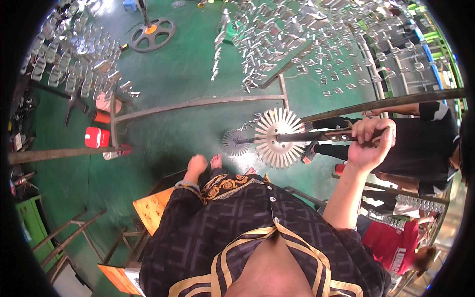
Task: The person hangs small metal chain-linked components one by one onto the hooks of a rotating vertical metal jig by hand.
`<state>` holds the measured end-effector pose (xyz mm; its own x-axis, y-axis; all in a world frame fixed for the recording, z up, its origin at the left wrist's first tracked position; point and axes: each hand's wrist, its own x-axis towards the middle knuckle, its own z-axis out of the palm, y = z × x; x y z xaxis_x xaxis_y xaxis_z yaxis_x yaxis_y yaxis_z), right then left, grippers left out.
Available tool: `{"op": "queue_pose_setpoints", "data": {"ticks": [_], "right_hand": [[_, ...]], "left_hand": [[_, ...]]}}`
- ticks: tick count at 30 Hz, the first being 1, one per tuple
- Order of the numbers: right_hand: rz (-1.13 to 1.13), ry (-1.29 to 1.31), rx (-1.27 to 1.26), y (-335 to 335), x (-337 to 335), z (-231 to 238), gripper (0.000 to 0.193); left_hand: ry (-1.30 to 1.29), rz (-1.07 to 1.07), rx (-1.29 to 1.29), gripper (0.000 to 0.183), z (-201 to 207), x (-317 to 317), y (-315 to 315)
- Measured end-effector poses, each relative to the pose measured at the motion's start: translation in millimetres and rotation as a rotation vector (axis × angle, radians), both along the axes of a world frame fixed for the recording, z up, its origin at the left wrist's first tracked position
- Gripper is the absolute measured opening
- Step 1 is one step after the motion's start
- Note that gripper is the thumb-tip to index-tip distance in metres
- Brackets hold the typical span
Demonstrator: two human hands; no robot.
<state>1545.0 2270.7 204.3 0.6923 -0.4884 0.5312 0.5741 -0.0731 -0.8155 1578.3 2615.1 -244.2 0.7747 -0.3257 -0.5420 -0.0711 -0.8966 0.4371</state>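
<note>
My right hand [372,141] is raised at the right, its fingers wrapped round the dark end of a metal rod [316,136]. Toward the middle, the rod meets a silver disc with radial slots [280,138]. A smaller, darker slotted disc [236,142] shows beyond it, with bits of metal chain or hooks near its top. Lower and left of the discs, my left hand [197,165] hangs in front of my body, fingers curled into a fist. Whatever it may hold is hidden.
Many shiny metal parts [277,39] hang in rows ahead. A metal frame [198,104] crosses the green floor. At right stand a person in black [418,141] and one in red [393,247]. A red box [97,137] and wooden stool [152,208] are at left.
</note>
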Motion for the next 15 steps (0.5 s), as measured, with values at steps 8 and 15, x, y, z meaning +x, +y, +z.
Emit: {"op": "queue_pose_setpoints", "data": {"ticks": [8,15], "right_hand": [[-0.102,0.013,0.189,-2.2,4.4,-2.4,0.019],[0.036,-0.003,0.234,5.4,2.5,1.9,0.018]], "left_hand": [[0.017,-0.110,-0.238,0.021,-30.4,-24.2,7.8],[0.207,0.162,-0.294,0.016,-67.1,-17.8,23.0]]}}
